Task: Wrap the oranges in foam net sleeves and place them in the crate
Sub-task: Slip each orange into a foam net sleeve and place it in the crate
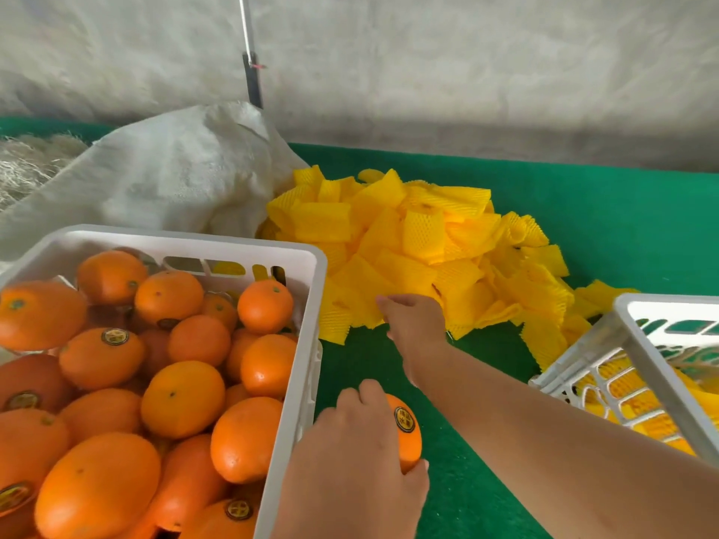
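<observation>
My left hand (356, 457) grips an orange (406, 433) with a round sticker, just right of the white crate (311, 305) that is full of bare oranges (183, 398). My right hand (416, 324) reaches forward to the near edge of the pile of yellow foam net sleeves (420, 250) on the green mat; its fingers curl at a sleeve, and whether it has hold of one is not clear. A second white crate (642, 344) at the right holds several wrapped oranges (630, 390).
A white woven sack (167, 177) lies behind the full crate, with straw-like filling (27, 161) at the far left. A pole (251, 64) stands against the pale back wall. Green mat (467, 480) covers the surface between the two crates.
</observation>
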